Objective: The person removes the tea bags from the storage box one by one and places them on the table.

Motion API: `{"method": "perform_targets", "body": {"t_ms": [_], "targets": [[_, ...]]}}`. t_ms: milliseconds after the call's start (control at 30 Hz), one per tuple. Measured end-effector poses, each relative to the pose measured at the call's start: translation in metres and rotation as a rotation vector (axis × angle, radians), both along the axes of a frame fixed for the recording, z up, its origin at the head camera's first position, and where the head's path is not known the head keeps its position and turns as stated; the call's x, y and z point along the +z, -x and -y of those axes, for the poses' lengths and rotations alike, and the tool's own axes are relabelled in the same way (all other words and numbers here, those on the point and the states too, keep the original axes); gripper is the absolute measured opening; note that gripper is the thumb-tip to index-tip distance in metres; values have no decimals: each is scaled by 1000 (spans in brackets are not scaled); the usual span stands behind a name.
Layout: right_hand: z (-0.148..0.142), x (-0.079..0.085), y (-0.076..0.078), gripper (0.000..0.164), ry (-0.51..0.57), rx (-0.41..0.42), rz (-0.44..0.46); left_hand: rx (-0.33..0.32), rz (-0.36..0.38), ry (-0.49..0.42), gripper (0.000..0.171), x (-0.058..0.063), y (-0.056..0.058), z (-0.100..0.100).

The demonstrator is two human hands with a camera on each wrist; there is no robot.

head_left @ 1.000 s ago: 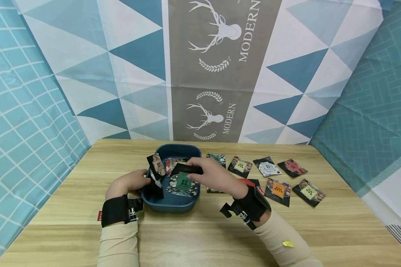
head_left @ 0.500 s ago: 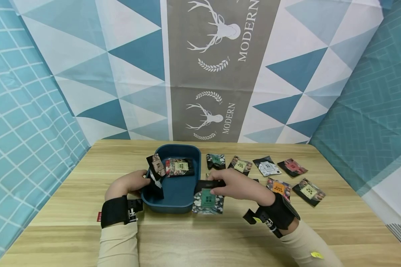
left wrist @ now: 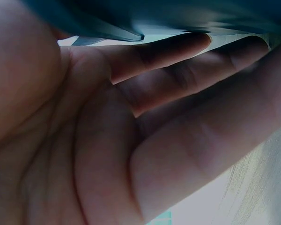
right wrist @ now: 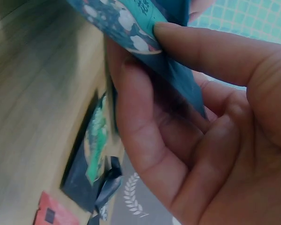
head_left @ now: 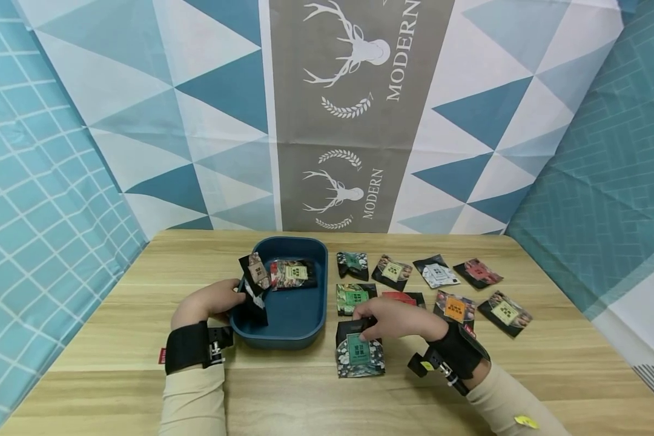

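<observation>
Right hand (head_left: 398, 320) — pinching black packet (head_left: 361, 368), green label (head_left: 359, 351), characters mostly unreadable — backdrop (head_left: 338, 130) reads MODERN.

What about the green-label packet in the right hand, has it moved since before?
Yes. The packet in the right hand was over the blue box; now it's out to the box's right, nearer the person.

Held packet (head_left: 360, 352) black, flecked white, label (head_left: 358, 346) green; bin (head_left: 291, 315) dark blue.

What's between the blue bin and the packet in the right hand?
In the head view, only bare tabletop separates the blue bin from the packet in the right hand.
</observation>
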State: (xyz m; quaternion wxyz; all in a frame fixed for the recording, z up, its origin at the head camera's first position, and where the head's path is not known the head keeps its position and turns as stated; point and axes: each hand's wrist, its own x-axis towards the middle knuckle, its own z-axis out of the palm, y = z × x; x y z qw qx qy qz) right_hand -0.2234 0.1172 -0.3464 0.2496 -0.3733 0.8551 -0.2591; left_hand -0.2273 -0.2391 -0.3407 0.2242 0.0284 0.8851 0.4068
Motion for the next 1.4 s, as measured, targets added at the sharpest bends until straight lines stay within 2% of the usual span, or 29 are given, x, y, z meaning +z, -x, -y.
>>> {"method": "perform_targets", "body": {"t_ms": [167, 367, 533, 733, 1167, 1400], "targets": [[3, -7, 1, 18, -65, -48, 7, 5, 1, 0, 42, 1, 0, -1], [5, -18, 2, 29, -113, -100, -29, 4, 1, 10, 41, 3, 0, 0], [6, -23, 2, 29, -114, -112, -59, 8, 5, 6, 40, 2, 0, 1], [7, -26, 3, 26, -131, -99, -135, 7, -3, 9, 41, 2, -1, 2], [7, -17, 4, 24, -115, -113, -153, 0, -8, 10, 38, 4, -2, 0], [19, 1, 10, 23, -56, -133, -241, 0, -3, 9, 39, 4, -1, 0]]}}
